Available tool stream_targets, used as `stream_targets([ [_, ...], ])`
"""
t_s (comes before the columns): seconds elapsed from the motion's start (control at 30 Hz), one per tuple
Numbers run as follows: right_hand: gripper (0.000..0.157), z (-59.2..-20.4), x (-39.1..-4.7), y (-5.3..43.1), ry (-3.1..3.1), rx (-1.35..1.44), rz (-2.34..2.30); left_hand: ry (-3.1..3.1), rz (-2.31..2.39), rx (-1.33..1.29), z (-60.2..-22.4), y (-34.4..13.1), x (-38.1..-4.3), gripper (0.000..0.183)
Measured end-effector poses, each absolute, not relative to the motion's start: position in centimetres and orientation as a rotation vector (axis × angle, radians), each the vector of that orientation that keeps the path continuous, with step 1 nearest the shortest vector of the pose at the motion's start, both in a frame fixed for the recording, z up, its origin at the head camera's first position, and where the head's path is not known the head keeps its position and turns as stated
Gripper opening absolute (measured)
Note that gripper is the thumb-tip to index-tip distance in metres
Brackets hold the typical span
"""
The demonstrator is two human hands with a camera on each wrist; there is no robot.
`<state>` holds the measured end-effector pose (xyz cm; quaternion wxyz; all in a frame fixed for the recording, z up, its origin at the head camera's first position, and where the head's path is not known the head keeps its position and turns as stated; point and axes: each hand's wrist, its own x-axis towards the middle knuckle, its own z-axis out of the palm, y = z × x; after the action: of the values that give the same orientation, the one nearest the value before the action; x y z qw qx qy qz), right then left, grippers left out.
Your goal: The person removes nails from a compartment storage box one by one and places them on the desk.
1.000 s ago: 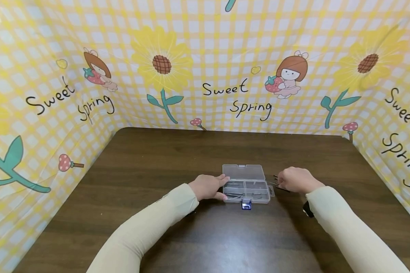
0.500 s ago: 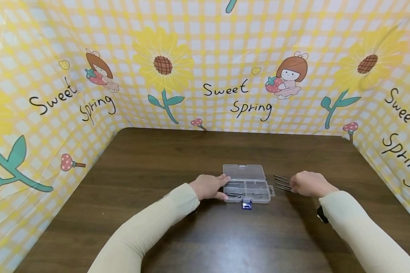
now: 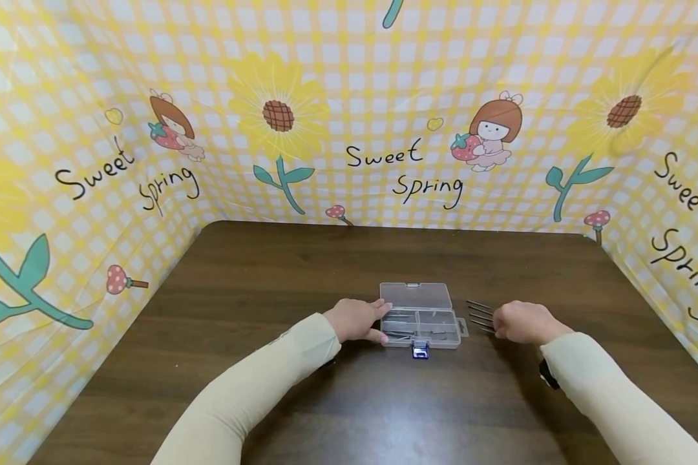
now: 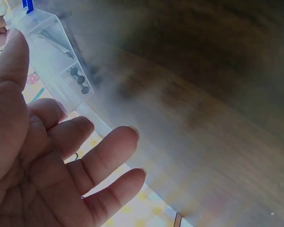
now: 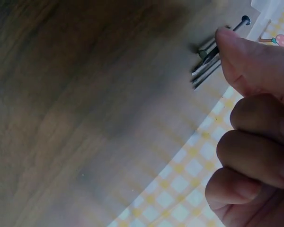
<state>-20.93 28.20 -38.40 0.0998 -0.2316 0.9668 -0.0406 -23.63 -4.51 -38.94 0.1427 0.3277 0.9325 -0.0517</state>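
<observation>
A clear plastic compartment box [image 3: 450, 332], its lid [image 3: 415, 296] tipped back, lies on the table with several nails [image 4: 80, 79] inside. My left hand [image 3: 351, 318] holds its left end, the thumb [image 4: 15, 54] at the front corner and the forefinger near the hinge; the other fingers are loosely bent. To the right of the box, several nails [image 3: 478, 309] lie in a row. Over their right ends, my right hand [image 3: 523, 321] pinches a nail [image 5: 245, 21] between thumb and forefinger, other fingers curled into the palm. Part of that nail is hidden by the thumb.
The dark wooden table [image 3: 279, 271] ends at a yellow checked cloth [image 3: 372, 77] on the back and sides. A blue latch [image 3: 420, 351] sticks out from the box's front, and a clear hanging tab [image 3: 463, 327] from its right side.
My right hand has moved right, away from the box, then slightly toward me. The row of nails by the box shows more fully now. My left hand stays at the box.
</observation>
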Motion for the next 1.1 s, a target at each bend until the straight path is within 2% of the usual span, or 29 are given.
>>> stream_targets([
  [0.43,0.022,-39.04,-21.09,27.46,2.86,-0.668,-0.12,2.699,-0.139,0.948,-39.01,-4.56,-23.55,0.076],
  [1.1,0.02,-39.03,-21.23,27.55,2.841,-0.647,-0.129,2.689,-0.124,0.926,-39.28,-4.54,-23.71,0.075],
])
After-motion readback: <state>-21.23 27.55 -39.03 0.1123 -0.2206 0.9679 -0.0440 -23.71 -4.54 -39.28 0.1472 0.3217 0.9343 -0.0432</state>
